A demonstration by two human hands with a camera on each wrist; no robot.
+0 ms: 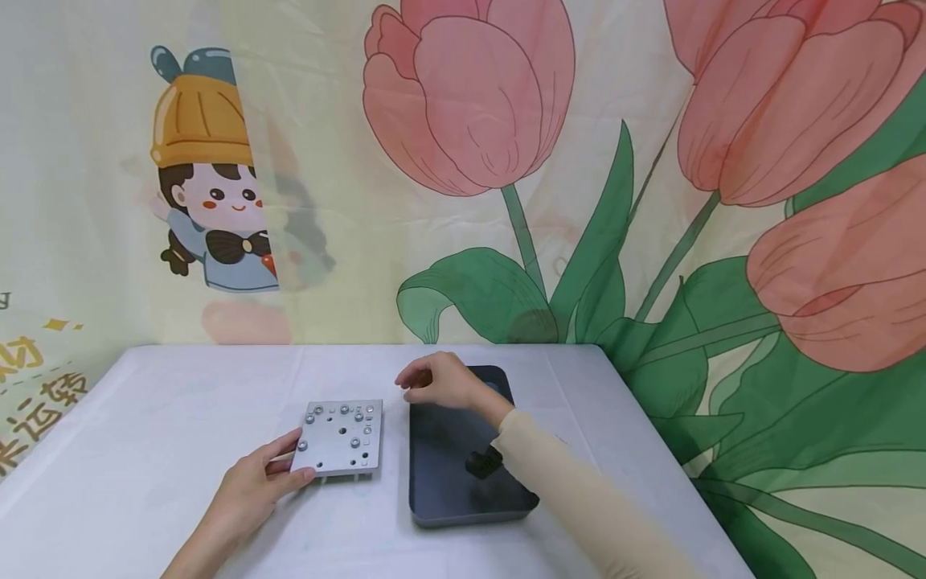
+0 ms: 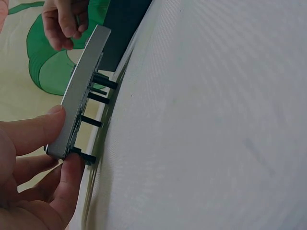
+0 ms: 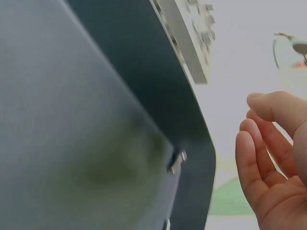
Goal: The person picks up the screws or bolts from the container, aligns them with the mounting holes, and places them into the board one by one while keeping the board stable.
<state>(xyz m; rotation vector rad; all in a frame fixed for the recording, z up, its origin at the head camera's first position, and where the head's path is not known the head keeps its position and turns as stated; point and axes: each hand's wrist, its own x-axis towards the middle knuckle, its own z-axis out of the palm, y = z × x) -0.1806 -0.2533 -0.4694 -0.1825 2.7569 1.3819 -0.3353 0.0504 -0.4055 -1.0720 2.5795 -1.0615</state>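
Note:
My left hand [image 1: 253,482] grips the near left corner of a square silver metal plate [image 1: 336,458], thumb on top and fingers beneath. Socket-head screws [image 1: 354,442] sit in several of its holes, while other holes are bare. Below the plate, dark screw shanks [image 2: 91,120] stick out, and the plate is tilted in the left wrist view. My right hand [image 1: 441,382] is over the far left edge of a dark tray [image 1: 441,482], its fingers loosely bent. In the right wrist view nothing shows between thumb and fingertips [image 3: 256,101].
The tray stands just right of the plate on a white-covered table [image 1: 145,450]. Inside it, a small metal screw [image 3: 177,162] lies by the wall. A black wrist camera [image 1: 483,462] on the right arm overlaps the tray. A printed cloth with tulips [image 1: 470,96] hangs behind the table.

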